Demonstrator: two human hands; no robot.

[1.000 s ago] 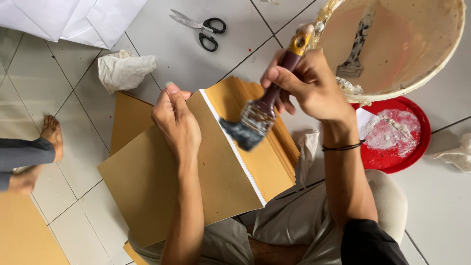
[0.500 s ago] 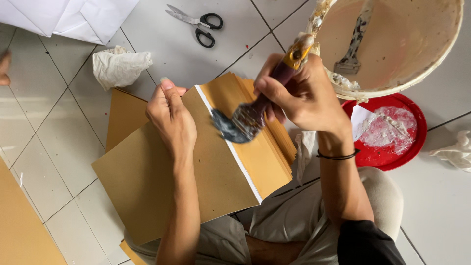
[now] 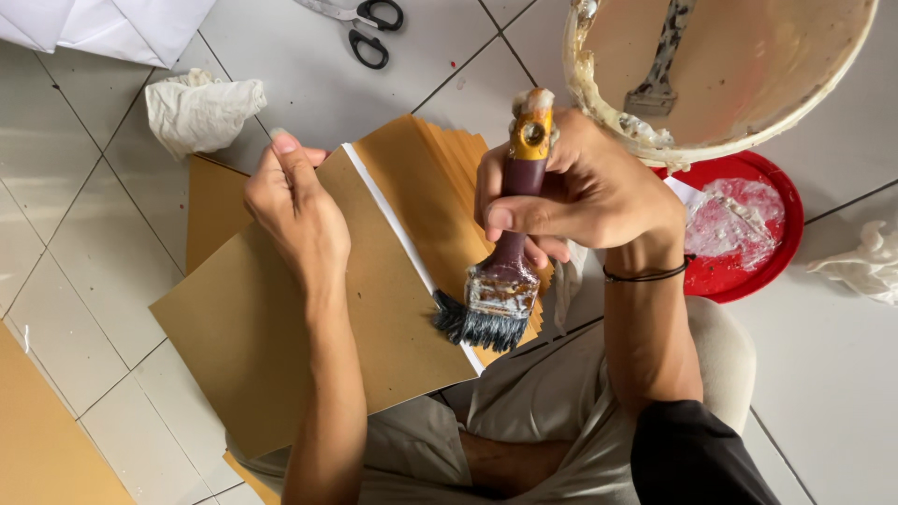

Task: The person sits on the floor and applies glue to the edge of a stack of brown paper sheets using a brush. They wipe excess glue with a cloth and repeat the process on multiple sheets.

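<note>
My right hand (image 3: 580,192) grips the brown and yellow handle of a wide paintbrush (image 3: 496,281). Its dark bristles touch the near end of a white strip along the edge of a brown paper sheet (image 3: 281,327). My left hand (image 3: 295,210) lies flat on that sheet near its far edge, fingers together, pressing it down. The sheet rests over a stack of tan paper (image 3: 440,196) on my lap and the tiled floor.
A cream bucket (image 3: 748,131) with a scraper inside stands at the top right, over a red lid (image 3: 758,252) with crumpled plastic. Black-handled scissors (image 3: 365,28), a white rag (image 3: 201,108), white sheets (image 3: 103,28) and another brown sheet (image 3: 37,449) lie on the tiles.
The brush has swept down the white strip from the sheet's middle to its near end, with the handle now upright. A person's bare foot at the left has left the view.
</note>
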